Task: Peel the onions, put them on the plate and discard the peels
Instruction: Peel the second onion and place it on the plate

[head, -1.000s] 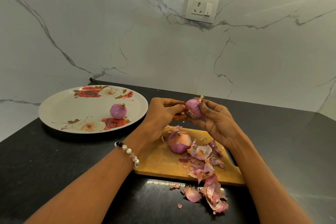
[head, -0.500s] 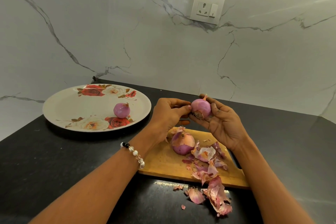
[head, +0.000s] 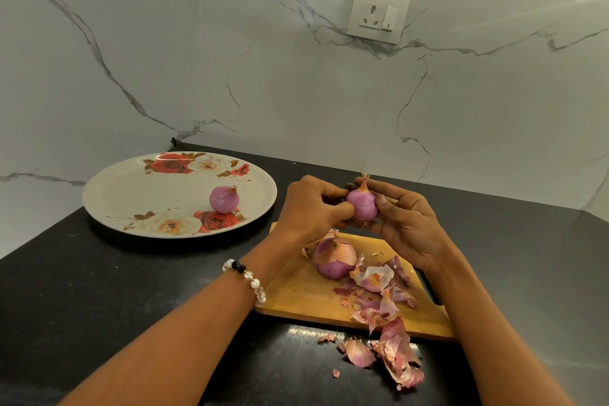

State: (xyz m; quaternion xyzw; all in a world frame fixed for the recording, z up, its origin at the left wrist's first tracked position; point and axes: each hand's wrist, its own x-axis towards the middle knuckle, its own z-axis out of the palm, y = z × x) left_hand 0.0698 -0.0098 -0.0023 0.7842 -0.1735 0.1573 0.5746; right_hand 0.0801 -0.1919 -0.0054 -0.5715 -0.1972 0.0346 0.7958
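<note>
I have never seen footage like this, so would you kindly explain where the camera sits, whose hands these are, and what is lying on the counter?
There is no machine here: a person wears a wide-angle camera on the head, looking down at their own bare hands. The left hand and right hand together hold a small onion above a wooden cutting board; both have a grip on it. On the board lies a partly peeled onion beside loose peels, some spilling onto the black counter. To the left, a flowered plate carries one peeled onion. Behind is a marble wall with a socket.
</note>
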